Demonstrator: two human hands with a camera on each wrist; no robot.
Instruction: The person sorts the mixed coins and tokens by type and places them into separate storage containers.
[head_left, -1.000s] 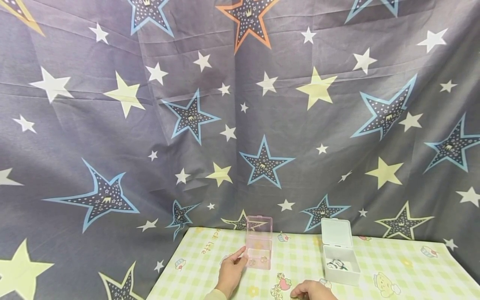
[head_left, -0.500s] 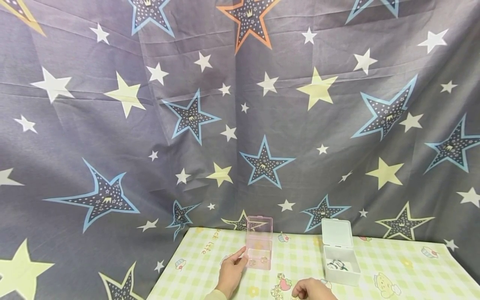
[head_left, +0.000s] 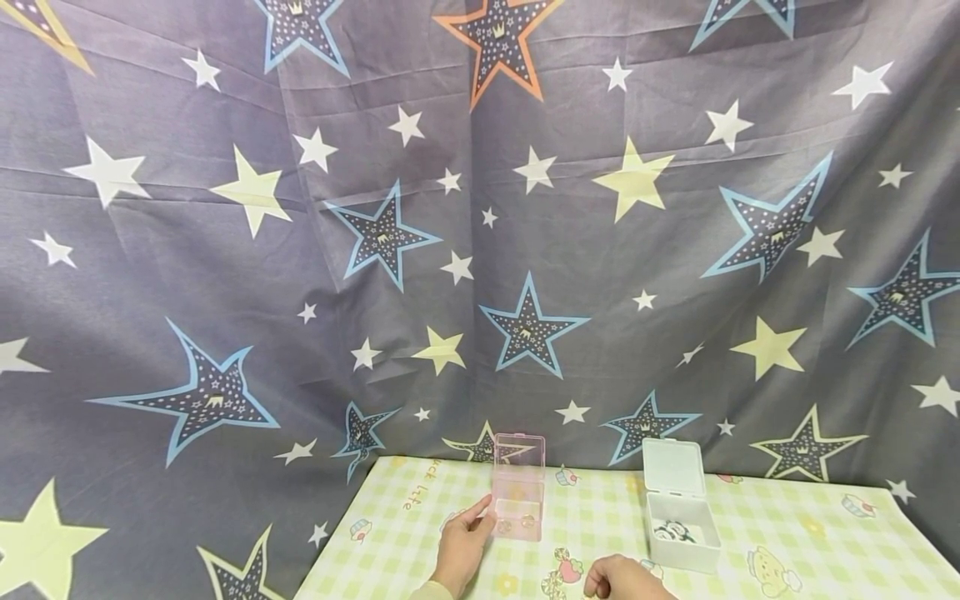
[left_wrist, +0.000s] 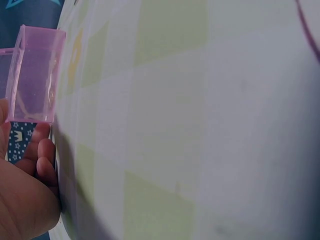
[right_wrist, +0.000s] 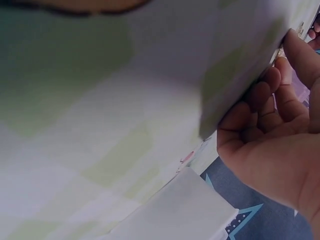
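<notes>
My left hand (head_left: 463,550) rests with its fingertips against the left side of a clear pink box (head_left: 519,482), whose hinged lid stands up. A couple of small gold, round pieces (head_left: 527,521) lie in that box. In the left wrist view the pink box (left_wrist: 36,75) is just beyond the fingers. My right hand (head_left: 626,578) is low over the table, thumb and forefinger together. In the right wrist view a bit of a small gold piece (right_wrist: 280,52) shows between these fingertips. More gold pieces (head_left: 553,583) lie on the cloth left of the right hand.
A white box (head_left: 684,552) with its lid raised stands to the right, holding several black-and-white pieces (head_left: 672,530). The table carries a green-checked cloth (head_left: 832,550) with printed pictures. A dark star-patterned curtain (head_left: 420,300) hangs behind the table's back edge.
My right hand's fingers have drawn in slightly, shifting a little right and up around the gold piece. The left hand and both boxes have stayed put.
</notes>
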